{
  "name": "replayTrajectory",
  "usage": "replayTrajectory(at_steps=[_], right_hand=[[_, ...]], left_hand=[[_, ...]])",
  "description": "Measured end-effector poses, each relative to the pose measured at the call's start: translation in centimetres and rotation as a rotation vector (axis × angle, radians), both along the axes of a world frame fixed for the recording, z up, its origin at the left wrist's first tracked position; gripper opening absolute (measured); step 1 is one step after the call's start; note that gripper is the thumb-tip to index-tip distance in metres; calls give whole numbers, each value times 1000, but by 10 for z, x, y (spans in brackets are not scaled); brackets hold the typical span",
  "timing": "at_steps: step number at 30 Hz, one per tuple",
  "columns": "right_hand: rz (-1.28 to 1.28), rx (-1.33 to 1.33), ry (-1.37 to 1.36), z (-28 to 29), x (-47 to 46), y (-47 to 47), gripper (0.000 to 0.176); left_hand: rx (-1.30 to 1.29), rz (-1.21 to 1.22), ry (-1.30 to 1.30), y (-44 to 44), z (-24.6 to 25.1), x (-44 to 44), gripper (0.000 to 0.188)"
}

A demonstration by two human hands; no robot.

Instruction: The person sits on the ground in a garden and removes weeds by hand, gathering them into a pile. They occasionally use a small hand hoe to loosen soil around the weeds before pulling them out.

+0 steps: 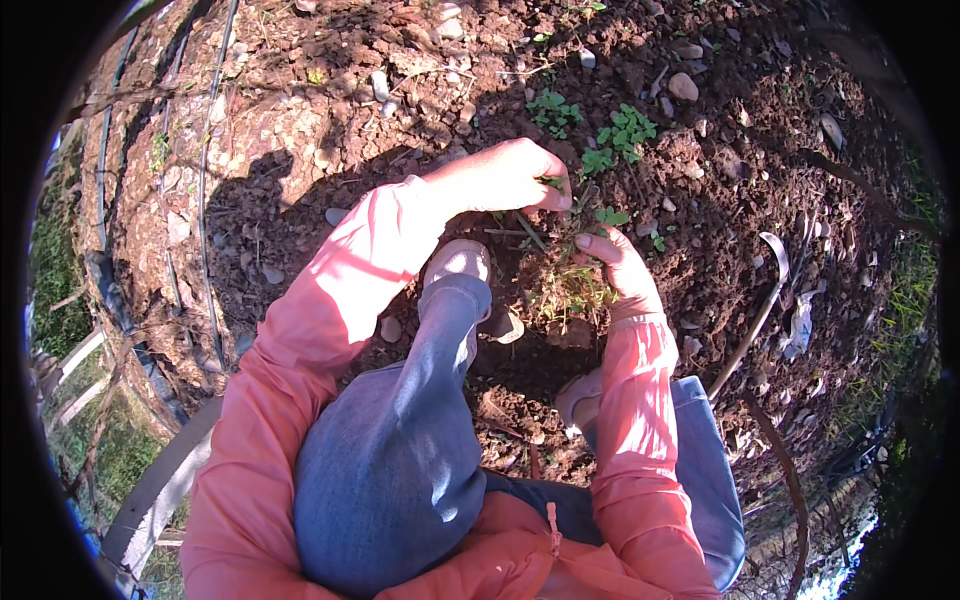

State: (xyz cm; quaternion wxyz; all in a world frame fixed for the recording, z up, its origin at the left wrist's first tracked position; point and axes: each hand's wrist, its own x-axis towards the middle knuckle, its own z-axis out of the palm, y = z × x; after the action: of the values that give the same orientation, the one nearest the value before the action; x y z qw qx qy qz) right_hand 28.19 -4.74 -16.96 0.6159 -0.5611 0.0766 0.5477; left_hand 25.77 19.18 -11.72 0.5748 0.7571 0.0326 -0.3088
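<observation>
My left hand (525, 178) is closed, with a bit of green weed (553, 182) showing between its thumb and fingers. Just to its right, my right hand (621, 264) pinches a leafy weed (611, 217) between thumb and forefinger. Below the hands, a loose clump of thin weeds (568, 289) with yellowish stems lies on the brown soil. Low green plants (628, 133) grow just beyond my fingers, and another small one (553, 112) stands farther left. A sickle (756, 322) with a curved metal blade rests on the ground, right of my right forearm.
Thin dark hoses (204, 180) run along the ground at left. Stones (683, 86) dot the cloddy soil. At right lie a whitish scrap (799, 326) and a bare branch (787, 472). A grey post (161, 487) stands at lower left. My shoe (459, 261) is near my left wrist.
</observation>
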Motion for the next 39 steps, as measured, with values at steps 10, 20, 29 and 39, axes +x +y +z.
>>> replayTrajectory(at_steps=[10,20,29,39], right_hand=[[-356,-196,75,-28,-22,3,14],[-319,-198,79,-39,-45,27,20],[-314,-132,97,-34,-47,47,11],[-427,-103,122,-36,-48,46,11]], left_hand=[[641,-97,-97,17,-76,-42,23],[856,-316,-602,4,-95,-78,16],[308,472,-99,27,-81,-61,11],[-13,869,-224,56,-35,-29,10]])
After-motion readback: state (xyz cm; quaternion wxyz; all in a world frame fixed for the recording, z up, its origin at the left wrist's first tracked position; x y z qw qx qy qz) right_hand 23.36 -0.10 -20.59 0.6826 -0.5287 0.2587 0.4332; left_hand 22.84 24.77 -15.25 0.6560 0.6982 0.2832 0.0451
